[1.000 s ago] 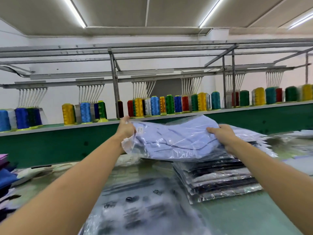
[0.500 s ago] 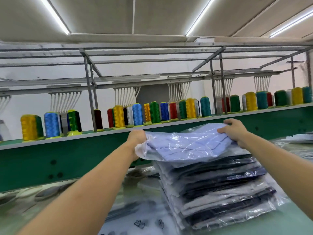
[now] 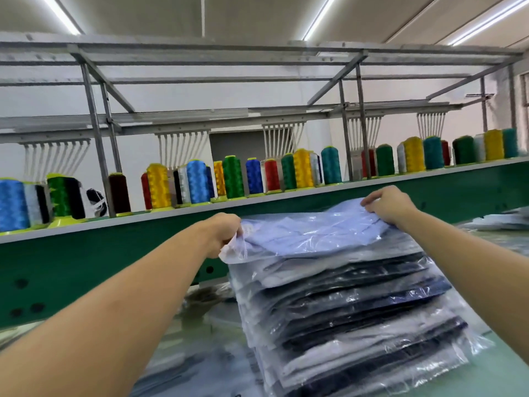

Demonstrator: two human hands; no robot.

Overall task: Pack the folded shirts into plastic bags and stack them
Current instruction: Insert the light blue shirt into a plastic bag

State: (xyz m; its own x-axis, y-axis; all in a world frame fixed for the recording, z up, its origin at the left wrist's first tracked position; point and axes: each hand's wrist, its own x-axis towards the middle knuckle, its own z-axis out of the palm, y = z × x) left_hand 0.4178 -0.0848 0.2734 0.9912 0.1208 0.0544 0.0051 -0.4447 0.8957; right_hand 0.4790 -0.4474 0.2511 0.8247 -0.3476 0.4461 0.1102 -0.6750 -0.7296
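Note:
A light blue folded shirt in a clear plastic bag (image 3: 309,233) lies on top of a tall stack of bagged shirts (image 3: 355,319), dark and pale ones alternating. My left hand (image 3: 221,232) grips the bag's left edge, where loose plastic hangs down. My right hand (image 3: 388,204) pinches the bag's far right corner. Both arms reach forward over the table.
A green machine beam (image 3: 86,262) runs across behind the stack, with a shelf of coloured thread cones (image 3: 197,181) on it. Loose empty plastic bags (image 3: 206,368) lie on the pale green table (image 3: 503,365) at the lower left. More bagged items (image 3: 498,219) sit far right.
The bagged light blue shirt has travelled right and down onto the stack with both hands still holding it. The view has shifted right and closer to the stack.

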